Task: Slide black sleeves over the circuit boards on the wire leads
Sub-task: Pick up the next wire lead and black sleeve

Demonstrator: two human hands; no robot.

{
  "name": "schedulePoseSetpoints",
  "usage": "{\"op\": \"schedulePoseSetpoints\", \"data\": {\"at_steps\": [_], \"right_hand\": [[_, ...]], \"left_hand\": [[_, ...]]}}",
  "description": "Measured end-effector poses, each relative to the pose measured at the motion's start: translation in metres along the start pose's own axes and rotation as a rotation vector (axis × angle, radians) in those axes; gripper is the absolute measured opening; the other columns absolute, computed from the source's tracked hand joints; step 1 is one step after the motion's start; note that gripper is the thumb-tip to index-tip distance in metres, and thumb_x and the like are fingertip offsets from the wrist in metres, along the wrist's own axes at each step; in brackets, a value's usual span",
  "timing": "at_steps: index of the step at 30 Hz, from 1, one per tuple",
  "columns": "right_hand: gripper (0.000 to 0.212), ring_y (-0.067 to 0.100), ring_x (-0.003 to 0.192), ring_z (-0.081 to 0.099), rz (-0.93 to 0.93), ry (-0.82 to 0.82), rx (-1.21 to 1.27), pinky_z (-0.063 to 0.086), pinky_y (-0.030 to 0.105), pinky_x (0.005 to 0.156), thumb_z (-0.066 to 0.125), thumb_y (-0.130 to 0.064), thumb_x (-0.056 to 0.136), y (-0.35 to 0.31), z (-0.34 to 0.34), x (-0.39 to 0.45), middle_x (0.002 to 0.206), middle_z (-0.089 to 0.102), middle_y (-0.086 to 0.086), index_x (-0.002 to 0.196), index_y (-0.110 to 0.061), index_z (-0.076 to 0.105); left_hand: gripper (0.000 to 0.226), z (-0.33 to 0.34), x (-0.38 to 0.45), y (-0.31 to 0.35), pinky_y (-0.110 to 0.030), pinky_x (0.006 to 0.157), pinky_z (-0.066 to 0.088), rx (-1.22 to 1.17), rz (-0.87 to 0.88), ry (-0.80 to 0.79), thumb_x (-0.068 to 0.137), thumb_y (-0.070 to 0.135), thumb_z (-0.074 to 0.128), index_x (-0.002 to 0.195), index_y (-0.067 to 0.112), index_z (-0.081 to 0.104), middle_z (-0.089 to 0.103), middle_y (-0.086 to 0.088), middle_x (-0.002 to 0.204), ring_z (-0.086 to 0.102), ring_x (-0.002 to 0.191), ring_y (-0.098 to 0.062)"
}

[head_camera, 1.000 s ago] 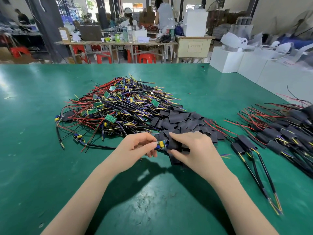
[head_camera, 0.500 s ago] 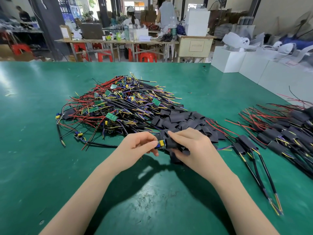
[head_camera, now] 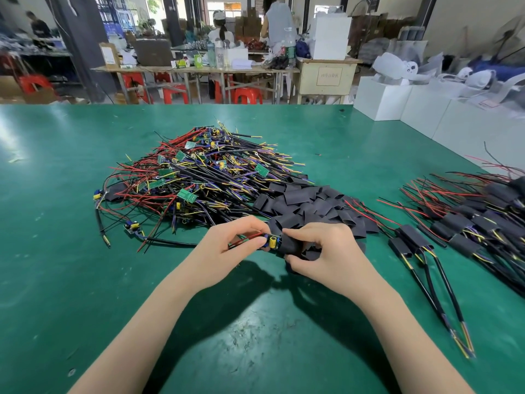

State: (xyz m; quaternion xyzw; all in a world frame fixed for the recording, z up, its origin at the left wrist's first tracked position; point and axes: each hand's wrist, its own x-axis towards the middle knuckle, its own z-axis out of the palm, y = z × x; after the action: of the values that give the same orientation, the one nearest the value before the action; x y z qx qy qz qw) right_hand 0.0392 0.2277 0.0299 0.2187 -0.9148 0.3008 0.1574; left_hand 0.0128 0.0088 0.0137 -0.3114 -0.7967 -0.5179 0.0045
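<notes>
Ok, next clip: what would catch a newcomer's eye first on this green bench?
First, the big tangled heap of wire leads with small green circuit boards, left of centre on the green table. In front of it, the left hand holds one board while the right hand holds a black sleeve at the board's end. A pile of loose black sleeves lies just behind the hands, and finished sleeved leads lie at right.

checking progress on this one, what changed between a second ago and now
The circuit board stands further out of the black sleeve: its yellow part and red leads now show, held up a little higher over the table. Left hand still pinches the board end, right hand still grips the sleeve. The wire pile, loose sleeves and finished leads lie as before.
</notes>
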Motion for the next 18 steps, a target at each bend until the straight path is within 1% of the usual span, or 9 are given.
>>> {"op": "schedulePoseSetpoints", "data": {"at_steps": [2, 4, 5, 7, 9, 11, 14, 16, 18], "right_hand": [[0.025, 0.021, 0.068, 0.058, -0.036, -0.018, -0.006, 0.049, 0.037, 0.067, 0.068, -0.022, 0.07, -0.0004, 0.0004, 0.0007, 0.074, 0.065, 0.004, 0.094, -0.018, 0.073], [0.024, 0.02, 0.068, 0.057, -0.059, -0.019, -0.015, 0.049, 0.037, 0.066, 0.064, -0.023, 0.07, 0.0005, 0.0009, 0.0008, 0.075, 0.064, 0.004, 0.092, -0.016, 0.072], [0.025, 0.019, 0.07, 0.057, -0.065, -0.013, -0.019, 0.049, 0.037, 0.067, 0.064, -0.022, 0.069, 0.0014, 0.0009, 0.0007, 0.076, 0.065, 0.004, 0.092, -0.016, 0.072], [0.027, 0.018, 0.073, 0.057, -0.075, 0.007, -0.028, 0.05, 0.038, 0.068, 0.067, -0.016, 0.069, 0.0023, 0.001, 0.0007, 0.081, 0.066, 0.002, 0.096, -0.015, 0.071], [0.029, 0.021, 0.074, 0.057, -0.099, 0.036, -0.056, 0.051, 0.039, 0.067, 0.071, -0.009, 0.068, 0.0022, 0.0023, 0.0005, 0.083, 0.066, 0.003, 0.097, -0.012, 0.071], [0.031, 0.023, 0.075, 0.058, -0.118, 0.064, -0.08, 0.052, 0.039, 0.066, 0.071, -0.006, 0.067, 0.0008, 0.0043, -0.0002, 0.082, 0.067, 0.003, 0.097, -0.011, 0.071], [0.03, 0.023, 0.073, 0.058, -0.115, 0.099, -0.04, 0.051, 0.038, 0.064, 0.069, -0.006, 0.065, -0.0017, 0.0061, -0.0001, 0.078, 0.066, 0.003, 0.094, -0.013, 0.071], [0.03, 0.023, 0.073, 0.059, -0.11, 0.111, -0.016, 0.051, 0.038, 0.063, 0.068, -0.007, 0.065, -0.0027, 0.0058, 0.0002, 0.077, 0.067, 0.003, 0.093, -0.015, 0.072], [0.031, 0.022, 0.072, 0.059, -0.106, 0.118, 0.006, 0.051, 0.037, 0.063, 0.068, -0.008, 0.064, -0.003, 0.0048, 0.0001, 0.076, 0.067, 0.003, 0.094, -0.017, 0.073]], "left_hand": [[0.012, 0.0005, -0.0004, 0.0006, -0.04, 0.084, 0.052, -0.002, -0.006, -0.001, 0.095, 0.025, 0.055, 0.103, 0.026, 0.064, 0.068, 0.005, 0.097, 0.065, 0.096, -0.018], [0.011, 0.0017, 0.0002, 0.002, -0.044, 0.08, 0.05, -0.019, -0.013, 0.001, 0.095, 0.024, 0.054, 0.101, 0.024, 0.063, 0.068, 0.003, 0.095, 0.064, 0.092, -0.022], [0.011, 0.0024, 0.0007, 0.0022, -0.041, 0.076, 0.049, -0.026, -0.013, 0.0, 0.095, 0.023, 0.054, 0.1, 0.021, 0.063, 0.068, 0.002, 0.092, 0.064, 0.088, -0.021], [0.01, 0.0039, 0.0014, 0.0023, -0.024, 0.067, 0.045, -0.042, -0.019, -0.004, 0.096, 0.018, 0.053, 0.098, 0.016, 0.063, 0.069, 0.002, 0.087, 0.061, 0.078, -0.01], [0.01, 0.0054, 0.0017, 0.002, -0.014, 0.066, 0.042, -0.058, -0.05, -0.003, 0.098, 0.012, 0.053, 0.097, 0.012, 0.063, 0.069, 0.003, 0.082, 0.06, 0.075, -0.003], [0.012, 0.0072, 0.0019, 0.0011, -0.017, 0.067, 0.042, -0.07, -0.087, -0.001, 0.099, 0.009, 0.051, 0.096, 0.012, 0.063, 0.067, 0.005, 0.077, 0.059, 0.075, -0.007], [0.013, 0.0091, 0.0023, 0.0004, -0.029, 0.066, 0.04, -0.067, -0.11, -0.002, 0.099, 0.011, 0.051, 0.095, 0.013, 0.063, 0.064, 0.007, 0.07, 0.053, 0.07, -0.012], [0.013, 0.0085, 0.0025, 0.0012, -0.029, 0.065, 0.04, -0.059, -0.101, 0.018, 0.099, 0.01, 0.052, 0.096, 0.013, 0.064, 0.065, 0.005, 0.071, 0.053, 0.069, -0.011], [0.013, 0.0074, 0.0021, 0.0034, -0.025, 0.069, 0.045, -0.051, -0.073, 0.031, 0.098, 0.008, 0.053, 0.098, 0.013, 0.065, 0.067, 0.002, 0.076, 0.059, 0.074, -0.009]]}}
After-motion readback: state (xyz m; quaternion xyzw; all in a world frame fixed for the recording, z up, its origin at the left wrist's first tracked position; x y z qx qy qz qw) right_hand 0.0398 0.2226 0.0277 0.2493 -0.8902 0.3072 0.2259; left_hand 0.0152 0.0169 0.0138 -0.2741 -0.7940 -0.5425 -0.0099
